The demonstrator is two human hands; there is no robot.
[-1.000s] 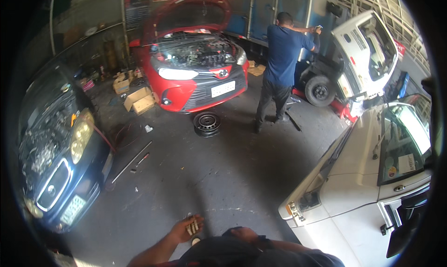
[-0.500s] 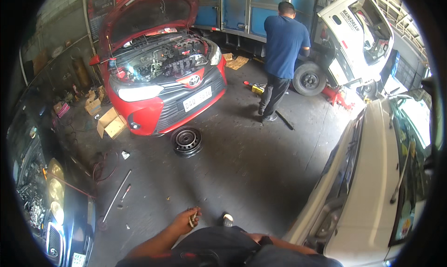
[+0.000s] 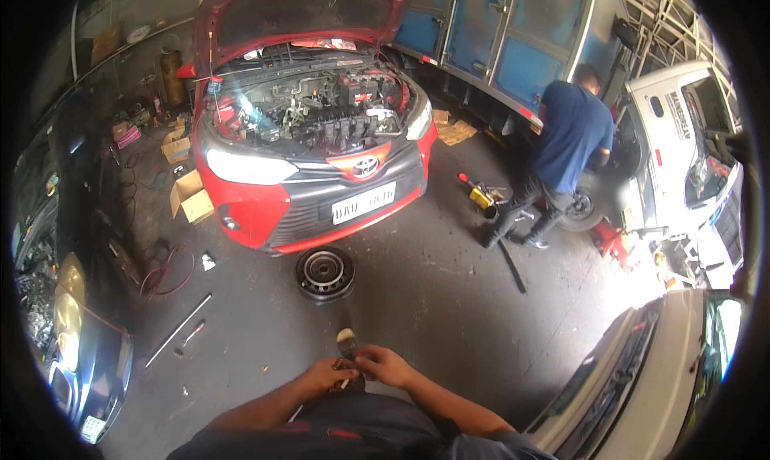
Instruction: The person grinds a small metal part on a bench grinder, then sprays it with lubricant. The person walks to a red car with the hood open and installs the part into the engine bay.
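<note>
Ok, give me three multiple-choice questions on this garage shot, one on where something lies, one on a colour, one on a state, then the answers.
1. Where does the bare wheel rim lie?
A. on the floor before the red car
B. on the car's engine
C. under the white vehicle

2. What colour is the co-worker's shirt?
A. yellow
B. blue
C. white

3. How is the red car's hood?
A. shut
B. taken off
C. raised

Answers: 1 A, the rim lies flat just in front of the bumper. 2 B, the shirt is dark blue. 3 C, the hood stands up and the engine shows.

Both hands, left and right, hold a small brush.
</note>
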